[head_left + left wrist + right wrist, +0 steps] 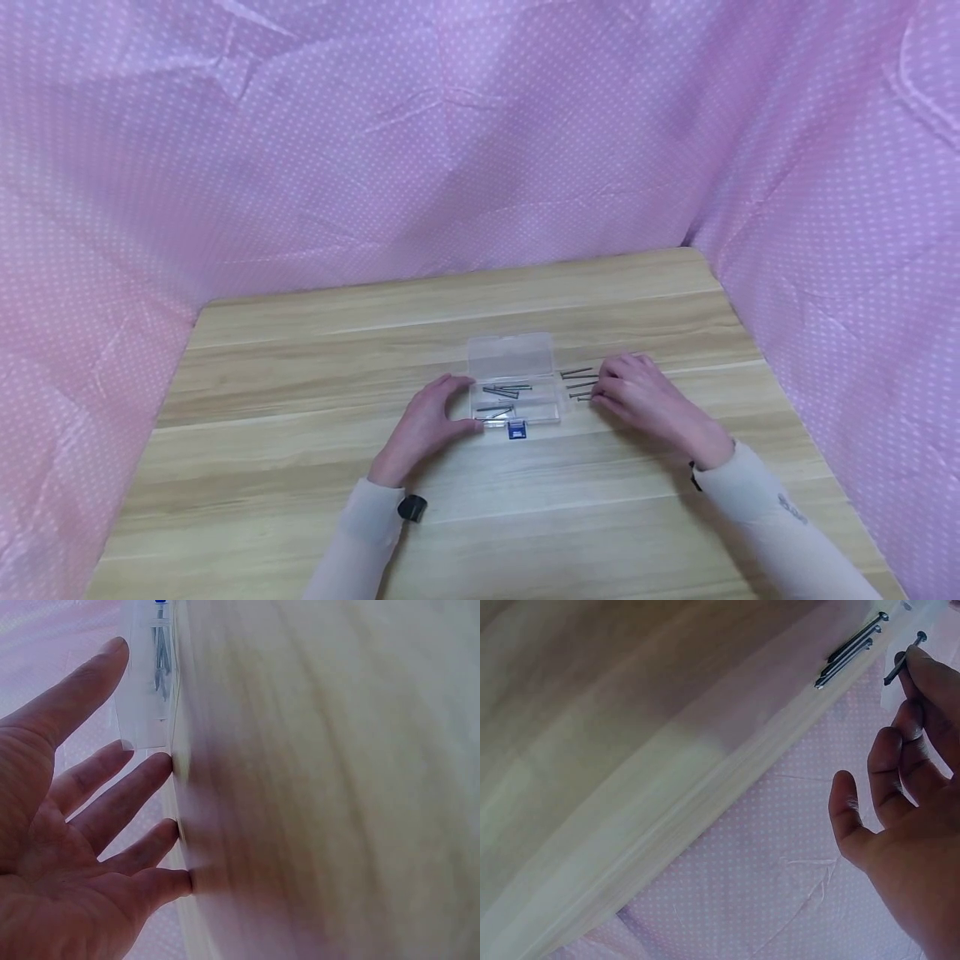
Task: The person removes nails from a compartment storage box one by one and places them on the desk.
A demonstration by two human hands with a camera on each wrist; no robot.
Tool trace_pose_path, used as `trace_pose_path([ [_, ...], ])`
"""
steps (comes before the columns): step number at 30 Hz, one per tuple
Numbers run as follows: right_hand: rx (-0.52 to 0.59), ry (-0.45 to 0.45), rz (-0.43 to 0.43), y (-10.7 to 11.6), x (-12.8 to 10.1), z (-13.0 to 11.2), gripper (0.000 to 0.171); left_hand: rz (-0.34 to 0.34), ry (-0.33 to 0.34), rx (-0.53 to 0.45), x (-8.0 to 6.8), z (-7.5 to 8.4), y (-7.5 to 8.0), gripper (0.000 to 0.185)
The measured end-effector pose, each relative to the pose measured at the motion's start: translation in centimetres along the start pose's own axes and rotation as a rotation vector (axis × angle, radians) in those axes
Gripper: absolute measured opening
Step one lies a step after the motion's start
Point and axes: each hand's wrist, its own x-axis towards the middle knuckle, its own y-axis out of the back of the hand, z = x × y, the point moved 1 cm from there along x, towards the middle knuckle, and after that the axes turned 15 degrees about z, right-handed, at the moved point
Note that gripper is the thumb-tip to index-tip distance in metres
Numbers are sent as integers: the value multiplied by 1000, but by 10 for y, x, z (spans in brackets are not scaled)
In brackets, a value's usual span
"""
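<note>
Two pale sleeves reach up from the bottom edge of the head view, and the hands at their ends flank a small clear plastic box (514,385) lying just below the middle of the frame on the wooden table (300,417). Its lid is folded back toward the top of the picture, and several dark nails (507,389) lie loose inside the tray. A small blue tab (517,430) sits at the box's lower edge.

Left of the box, the left hand (429,425) rests on the table with fingers spread and relaxed, thumb and forefinger cupped around the box's left end; whether they actually touch the plastic cannot be told. The left wrist view shows the same: an open palm, straight fingers (135,791) with tips on the table, the box (150,675) just beyond them in the upper left of that frame.

Right of the box, the right hand (637,396) lies over a small scatter of loose nails (576,373) on the bare wood. In the right wrist view, upper right corner, its fingertips (922,664) pinch one nail (900,664), while a few other nails (851,649) lie side by side just beside it on the table.

Pink dotted cloth (375,150) hangs behind and on both sides of the table, filling the top half of the head view.
</note>
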Motion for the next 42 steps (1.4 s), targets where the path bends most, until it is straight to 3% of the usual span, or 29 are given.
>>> trace_pose_path([
  [24, -29, -15, -123, -12, 8, 4, 5, 5, 0, -15, -1, 0, 1, 72],
  [42, -34, -36, -135, -12, 8, 5, 7, 8, 0, -12, -1, 1, 0, 72],
])
